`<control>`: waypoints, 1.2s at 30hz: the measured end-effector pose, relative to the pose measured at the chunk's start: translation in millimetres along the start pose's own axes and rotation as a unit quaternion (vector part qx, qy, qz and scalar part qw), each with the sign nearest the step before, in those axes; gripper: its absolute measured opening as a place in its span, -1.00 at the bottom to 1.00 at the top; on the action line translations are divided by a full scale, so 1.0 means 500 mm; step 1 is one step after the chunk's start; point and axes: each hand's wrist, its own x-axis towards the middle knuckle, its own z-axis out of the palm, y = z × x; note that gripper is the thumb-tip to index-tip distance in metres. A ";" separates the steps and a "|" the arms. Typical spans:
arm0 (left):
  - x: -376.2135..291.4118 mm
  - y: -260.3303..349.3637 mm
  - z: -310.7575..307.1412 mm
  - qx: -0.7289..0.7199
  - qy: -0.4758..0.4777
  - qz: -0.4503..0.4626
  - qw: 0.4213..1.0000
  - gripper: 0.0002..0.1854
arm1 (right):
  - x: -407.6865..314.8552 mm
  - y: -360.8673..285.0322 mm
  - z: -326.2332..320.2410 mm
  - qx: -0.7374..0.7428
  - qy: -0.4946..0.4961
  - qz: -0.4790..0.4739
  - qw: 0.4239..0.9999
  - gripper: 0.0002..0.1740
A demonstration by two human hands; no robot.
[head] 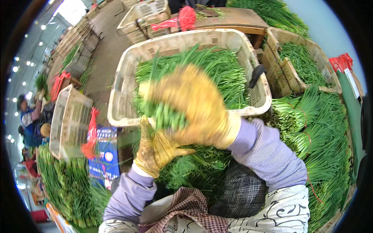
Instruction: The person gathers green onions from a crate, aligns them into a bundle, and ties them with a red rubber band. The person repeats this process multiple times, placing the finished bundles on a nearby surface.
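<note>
My right hand [195,107], in a dirty yellow rubber glove and blurred by motion, grips a bunch of chive-like green stalks [170,116], the cut ends towards me. Just below it, my left hand [156,151] wears a matching glove; its thumb and fingers are spread with nothing in them. Part of the left palm is hidden behind the bunch and the right hand. Beyond both hands stands a cream plastic crate [189,36], in which many more stalks [230,75] lie in layers. Loose greens [189,169] lie beneath my hands, near my lap.
Red-tied bundles of greens [323,139] are heaped at my right, below another filled crate [271,52]. At left stand an upended crate [71,125], a blue printed box [103,157] and stacked greens [67,186]. Red netting [186,19] lies on a wooden table [233,17]. A person [30,116] works farther left.
</note>
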 end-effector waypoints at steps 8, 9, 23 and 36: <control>-0.132 -0.075 -0.111 -0.384 0.029 0.115 0.916 -0.31 | -0.100 -0.211 0.133 0.045 -0.339 -0.173 0.924 -0.53; -0.127 -0.082 -0.111 -0.123 0.088 0.153 0.977 -0.34 | -0.103 -0.215 0.133 0.037 -0.356 -0.183 0.916 -0.52; -0.112 -0.120 -0.134 -0.148 -0.011 0.068 0.987 -0.13 | -0.174 -0.150 -0.007 0.275 0.271 0.456 0.802 -0.61; -0.128 -0.094 -0.172 0.034 0.089 0.048 0.994 -0.39 | -0.275 -0.067 0.204 0.587 0.136 0.606 0.520 -0.23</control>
